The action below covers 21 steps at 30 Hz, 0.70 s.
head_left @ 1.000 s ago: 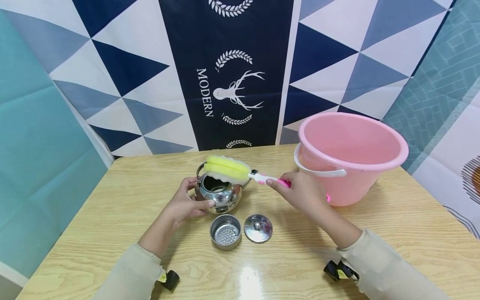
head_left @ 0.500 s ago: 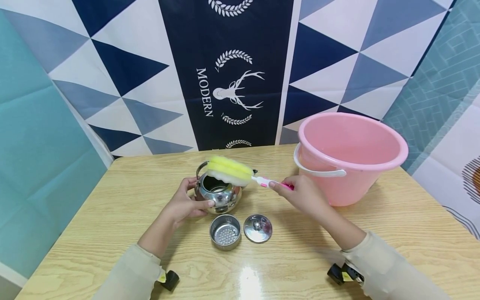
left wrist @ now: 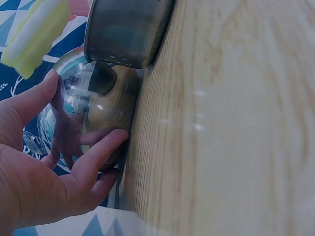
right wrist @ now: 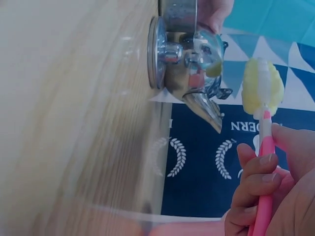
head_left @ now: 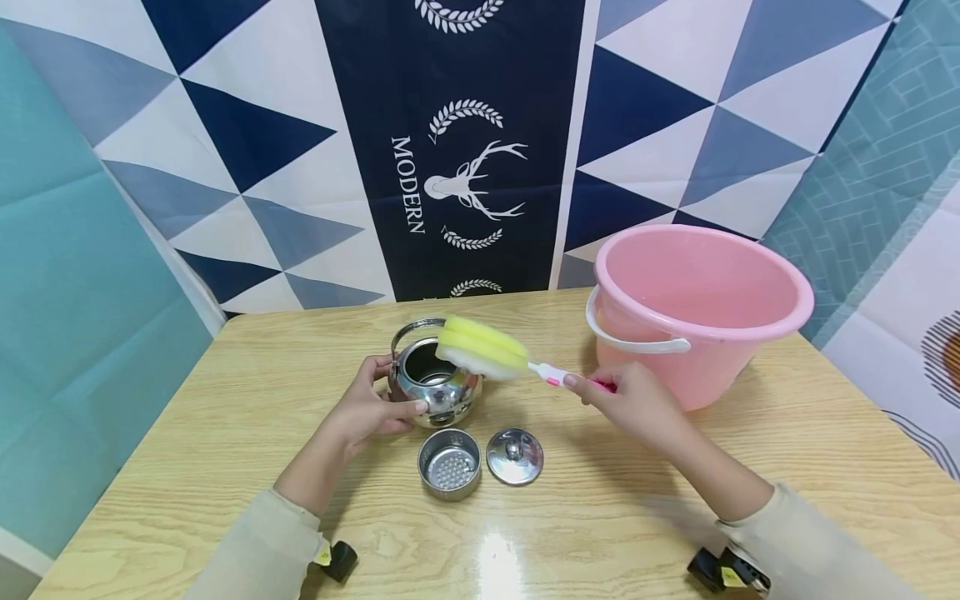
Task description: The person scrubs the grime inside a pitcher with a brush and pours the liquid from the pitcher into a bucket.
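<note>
My left hand [head_left: 372, 404] holds a small shiny steel teapot [head_left: 452, 398] by its side, thumb on the near face and fingers around the left. The teapot stands uncovered on the table, its hoop handle raised. In my right hand [head_left: 633, 404] is the pink-and-white handle of a sponge brush [head_left: 482, 348]. Its yellow-and-white head hangs in the air at the right of the teapot's mouth, overlapping the rim in the head view. The spout [right wrist: 204, 108] shows in the right wrist view. A perforated steel strainer cup [head_left: 450, 492] and the round lid [head_left: 514, 467] lie in front of the teapot.
A pink bucket [head_left: 705, 367] with a white handle [head_left: 637, 343] stands at the back right, close beyond my right hand. The wooden table [head_left: 247, 400] ends at a patterned cloth backdrop [head_left: 457, 250].
My right hand has drawn the sponge brush to the right and slightly downward, uncovering more of the teapot's mouth. My left hand and the teapot have stayed in place.
</note>
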Available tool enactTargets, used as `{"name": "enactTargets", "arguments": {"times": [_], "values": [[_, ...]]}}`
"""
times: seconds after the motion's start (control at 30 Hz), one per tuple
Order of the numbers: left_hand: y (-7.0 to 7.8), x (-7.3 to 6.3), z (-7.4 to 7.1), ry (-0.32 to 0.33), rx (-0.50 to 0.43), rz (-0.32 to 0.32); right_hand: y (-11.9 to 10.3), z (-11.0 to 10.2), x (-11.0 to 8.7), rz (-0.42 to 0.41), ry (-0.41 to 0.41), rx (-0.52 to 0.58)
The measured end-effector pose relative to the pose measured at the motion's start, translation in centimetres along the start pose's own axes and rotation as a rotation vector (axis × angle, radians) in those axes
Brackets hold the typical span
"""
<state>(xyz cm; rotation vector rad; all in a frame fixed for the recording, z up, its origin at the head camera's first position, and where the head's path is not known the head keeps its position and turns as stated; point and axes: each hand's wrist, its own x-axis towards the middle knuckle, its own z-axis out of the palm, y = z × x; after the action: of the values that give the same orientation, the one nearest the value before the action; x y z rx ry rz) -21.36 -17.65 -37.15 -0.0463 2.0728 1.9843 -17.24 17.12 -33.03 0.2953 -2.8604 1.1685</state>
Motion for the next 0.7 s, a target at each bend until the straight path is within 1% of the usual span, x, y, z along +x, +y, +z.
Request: {"name": "enactTargets", "arguments": {"times": [0.2, 0.37, 0.47, 0.7], "values": [[0.2, -0.2, 0.0, 0.002, -0.003, -0.008, 1.0, -1.0, -1.3, 0.008, 0.017, -0.019], [0.2, -0.3, -0.1, -0.008, 0.001, 0.001, 2.2, -1.7, -2.2, 0.004, 0.041, -0.031], [0.2, -0.3, -0.2, -0.013, 0.002, 0.006, 3.0, -2.1, -2.8, 0.02, 0.041, -0.04], [0.1, -0.2, 0.0, -0.006, 0.002, -0.002, 5.0, -2.8, -3.5, 0.062, 0.047, -0.122]]}}
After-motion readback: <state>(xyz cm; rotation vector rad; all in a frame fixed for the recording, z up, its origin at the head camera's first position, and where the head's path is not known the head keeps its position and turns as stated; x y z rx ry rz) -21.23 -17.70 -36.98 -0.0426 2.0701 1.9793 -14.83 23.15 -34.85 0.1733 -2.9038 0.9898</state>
